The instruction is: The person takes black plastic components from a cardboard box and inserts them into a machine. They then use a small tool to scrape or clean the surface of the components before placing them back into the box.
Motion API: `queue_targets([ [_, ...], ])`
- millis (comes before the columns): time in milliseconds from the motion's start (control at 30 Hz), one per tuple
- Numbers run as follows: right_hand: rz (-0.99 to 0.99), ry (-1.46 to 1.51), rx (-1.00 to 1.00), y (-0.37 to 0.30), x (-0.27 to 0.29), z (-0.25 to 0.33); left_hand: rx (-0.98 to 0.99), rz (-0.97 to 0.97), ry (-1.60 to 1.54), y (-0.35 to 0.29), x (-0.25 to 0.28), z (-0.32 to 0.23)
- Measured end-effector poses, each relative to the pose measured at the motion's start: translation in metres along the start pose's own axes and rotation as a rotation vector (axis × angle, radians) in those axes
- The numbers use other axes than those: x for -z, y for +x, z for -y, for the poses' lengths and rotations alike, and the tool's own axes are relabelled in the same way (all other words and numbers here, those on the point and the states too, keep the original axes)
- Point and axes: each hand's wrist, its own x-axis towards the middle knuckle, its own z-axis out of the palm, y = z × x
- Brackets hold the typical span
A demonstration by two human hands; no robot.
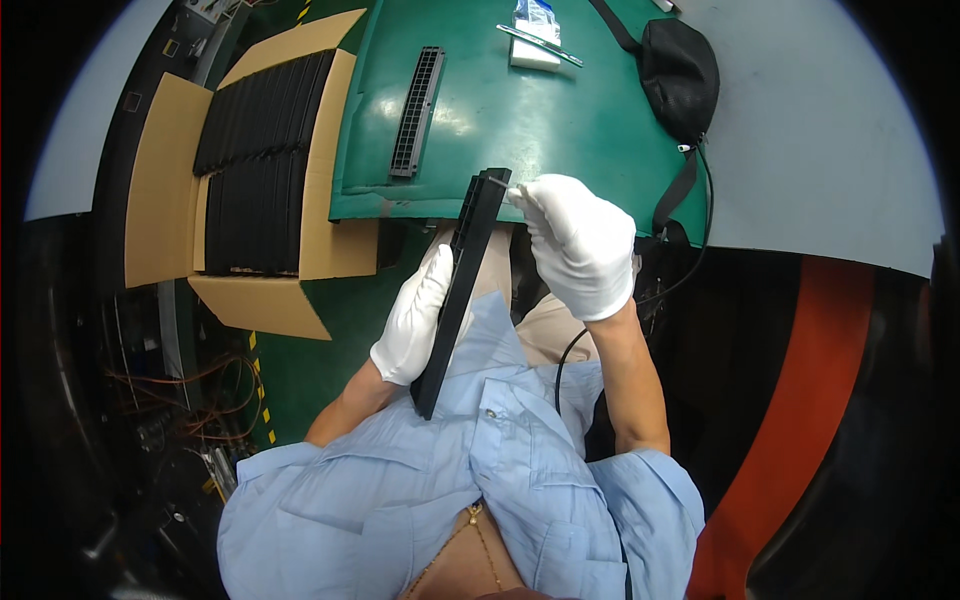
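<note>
A long narrow black plastic strip [470,285] slants upward over my lap, its far end near the table's front edge. Round its left side and middle, my left hand [412,320], in a white glove, is closed on it. My right hand [582,245], gloved too, is pinched at the strip's far end. From its fingertips a thin grey tool tip [500,183] points at the strip; the rest of that tool is hidden in the glove. Farther off on the table lies a similar strip [417,115] with a row of cells facing up.
An open cardboard box [155,200], packed with several black strips [255,210], stands on the left. The green tabletop [590,130] carries a white block [533,55] with tweezers [540,43] across it. A black pouch [678,75] with a strap and cable lies at the right.
</note>
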Motion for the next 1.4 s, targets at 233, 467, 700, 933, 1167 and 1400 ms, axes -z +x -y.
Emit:
queue_targets([
  [233, 0.099, 0.437, -0.708, -0.002, -0.001, -0.012, -0.420, 0.141, 0.414, 0.013, 0.014, 0.020],
  [467, 0.371, 0.687, -0.847, -0.003, -0.005, 0.027, -0.475, 0.057, 0.509, 0.048, 0.037, 0.038],
  [700, 0.477, 0.520, -0.816, 0.001, 0.021, 0.058, -0.381, -0.219, 0.245, 0.036, -0.005, 0.004],
  [933, 0.474, 0.202, -0.124, -0.018, 0.020, 0.029, -0.319, -0.129, 0.264, 0.024, -0.012, 0.007],
  [1167, 0.588, 0.087, 0.079, -0.032, 0.035, 0.030, -0.309, -0.054, 0.289, 0.024, -0.007, 0.018],
  [1400, 0.552, 0.283, 0.023, -0.051, 0.048, 0.034, -0.296, -0.024, 0.351, 0.024, -0.008, 0.012],
])
